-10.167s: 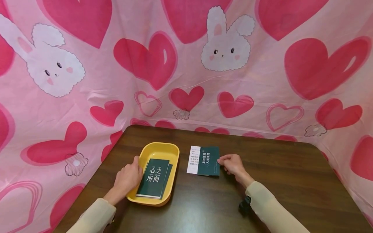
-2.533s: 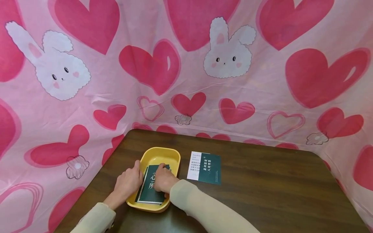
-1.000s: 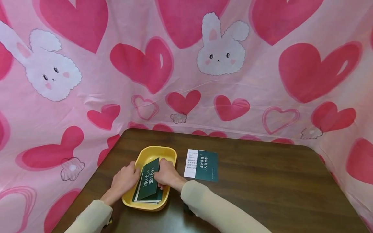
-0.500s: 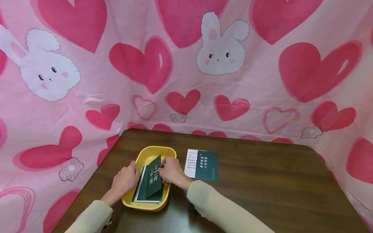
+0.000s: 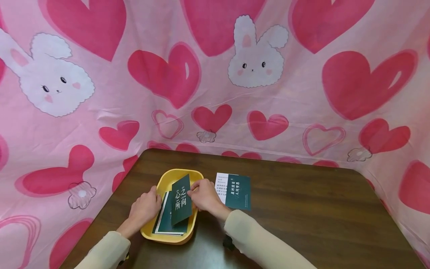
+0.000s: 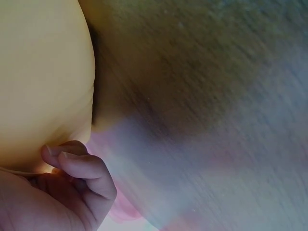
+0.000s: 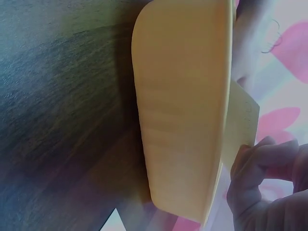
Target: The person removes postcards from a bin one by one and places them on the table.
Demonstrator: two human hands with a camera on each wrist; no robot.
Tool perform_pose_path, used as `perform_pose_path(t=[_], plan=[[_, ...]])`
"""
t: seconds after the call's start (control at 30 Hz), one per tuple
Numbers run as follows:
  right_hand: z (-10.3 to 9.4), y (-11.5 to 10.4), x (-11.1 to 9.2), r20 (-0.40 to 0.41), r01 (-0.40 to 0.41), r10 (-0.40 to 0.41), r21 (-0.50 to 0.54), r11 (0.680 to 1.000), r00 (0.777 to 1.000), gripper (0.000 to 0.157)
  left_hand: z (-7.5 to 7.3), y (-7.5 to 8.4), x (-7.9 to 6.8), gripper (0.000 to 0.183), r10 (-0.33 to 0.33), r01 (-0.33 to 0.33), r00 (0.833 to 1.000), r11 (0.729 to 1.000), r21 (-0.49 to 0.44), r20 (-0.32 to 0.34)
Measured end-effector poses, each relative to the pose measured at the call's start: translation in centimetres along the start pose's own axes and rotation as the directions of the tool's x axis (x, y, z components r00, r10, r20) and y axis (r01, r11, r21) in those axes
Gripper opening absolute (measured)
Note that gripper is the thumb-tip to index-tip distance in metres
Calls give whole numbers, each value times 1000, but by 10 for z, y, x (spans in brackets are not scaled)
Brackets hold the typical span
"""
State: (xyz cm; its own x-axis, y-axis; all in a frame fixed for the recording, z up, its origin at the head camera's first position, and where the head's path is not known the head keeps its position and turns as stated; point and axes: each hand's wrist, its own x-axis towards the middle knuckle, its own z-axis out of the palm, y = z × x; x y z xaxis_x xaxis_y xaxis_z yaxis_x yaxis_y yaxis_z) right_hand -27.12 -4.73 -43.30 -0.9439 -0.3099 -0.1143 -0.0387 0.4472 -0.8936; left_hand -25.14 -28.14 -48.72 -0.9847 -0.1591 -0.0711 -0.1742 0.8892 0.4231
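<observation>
1. Head view: A person's right hand (image 5: pixel 207 197) pinches a dark green card (image 5: pixel 181 200) by its edge, tilted above other cards (image 5: pixel 164 220) in a yellow tray (image 5: pixel 168 239); the left hand (image 5: pixel 144 207) grips the tray's side. The step appears to be lifting one card out.
2. Left wrist view: Fingers curl around the tray's edge, apparently steadying it.
3. Right wrist view: Fingertips pinch the card just past the rim; the next move likely calls for clearing it.
</observation>
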Motion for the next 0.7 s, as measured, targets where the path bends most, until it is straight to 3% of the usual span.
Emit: perform_pose_path(t=[0.4, 0.7], plan=[[-25, 12, -1, -79, 61, -58, 45, 997, 995, 11, 0, 1, -1, 48, -14, 14, 1000, 1000, 15, 4], [-45, 21, -4, -107, 42, -35, 60, 997, 994, 11, -1, 3, -4, 47, -17, 17, 1000, 1000, 0, 4]])
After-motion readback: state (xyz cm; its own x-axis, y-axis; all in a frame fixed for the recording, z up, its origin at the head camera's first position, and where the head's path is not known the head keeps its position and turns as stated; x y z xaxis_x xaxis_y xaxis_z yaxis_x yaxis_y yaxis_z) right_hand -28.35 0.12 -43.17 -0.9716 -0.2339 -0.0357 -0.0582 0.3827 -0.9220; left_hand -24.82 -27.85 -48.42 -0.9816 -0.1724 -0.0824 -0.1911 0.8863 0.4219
